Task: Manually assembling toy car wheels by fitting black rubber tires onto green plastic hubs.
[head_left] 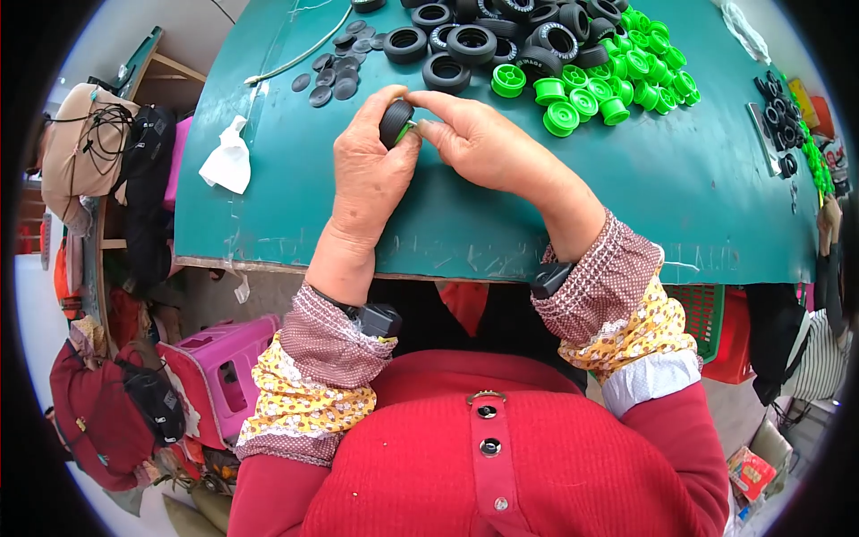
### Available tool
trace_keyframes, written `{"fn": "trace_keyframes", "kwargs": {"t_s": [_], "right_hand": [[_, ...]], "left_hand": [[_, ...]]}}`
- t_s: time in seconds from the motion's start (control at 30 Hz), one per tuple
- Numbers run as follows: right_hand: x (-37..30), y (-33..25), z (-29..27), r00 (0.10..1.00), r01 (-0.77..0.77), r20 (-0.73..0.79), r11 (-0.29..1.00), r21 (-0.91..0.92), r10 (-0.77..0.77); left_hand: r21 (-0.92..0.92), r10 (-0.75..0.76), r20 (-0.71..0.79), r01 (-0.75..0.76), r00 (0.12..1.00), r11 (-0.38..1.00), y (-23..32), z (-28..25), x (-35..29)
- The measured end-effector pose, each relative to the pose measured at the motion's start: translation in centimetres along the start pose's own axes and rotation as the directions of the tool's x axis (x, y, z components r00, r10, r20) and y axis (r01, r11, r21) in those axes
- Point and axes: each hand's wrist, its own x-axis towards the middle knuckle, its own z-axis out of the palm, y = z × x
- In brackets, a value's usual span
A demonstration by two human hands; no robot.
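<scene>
Over the green table, my left hand (365, 174) grips a small black toy tire (394, 122) between thumb and fingers. A bit of a green wheel rim shows at the tire's right lower side, mostly hidden. From the right, my right hand (497, 148) pinches the same piece, its index finger at the top and its thumb against the green part. Just beyond my hands lies a heap of black toy tires (471, 45). To its right spreads a pile of bright green wheel rims (562, 117). Flat black discs (344, 88) are scattered beyond my left hand.
The green table (474, 215) has its near edge below my wrists. On its left lie a crumpled white tissue (229, 159) and a pale cord (304, 55). A pink plastic stool (224, 371) stands at lower left; red and green baskets (702, 313) are under the table's right side.
</scene>
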Motion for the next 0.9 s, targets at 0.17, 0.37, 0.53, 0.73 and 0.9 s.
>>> {"fn": "trace_keyframes", "kwargs": {"t_s": [0.17,0.37,0.53,0.73,0.9], "right_hand": [[0.4,-1.9,-1.4,0.966,-0.22,0.132,0.975,-0.02,0.221],[0.6,-3.8,-1.2,0.969,-0.247,0.029,0.957,0.151,0.246],[0.4,-4.3,-1.2,0.954,-0.301,0.1,0.909,0.287,0.284],[0.6,-4.4,-1.5,0.952,-0.307,0.095,0.918,0.252,0.292],[0.7,-2.1,-1.5,0.951,-0.306,0.108,0.932,0.197,0.289]], "left_hand": [[0.006,-0.037,-0.002,0.037,0.999,0.999,0.4,-0.2,-0.3],[-0.073,-0.118,0.001,0.118,0.993,0.99,1.3,-0.7,0.1],[-0.353,-0.265,0.192,0.318,0.945,0.88,0.8,-1.1,0.4],[-0.364,-0.372,0.283,0.458,0.884,0.811,0.7,-1.2,0.5],[-0.364,-0.273,0.073,0.281,0.959,0.888,1.5,-0.7,0.4]]}}
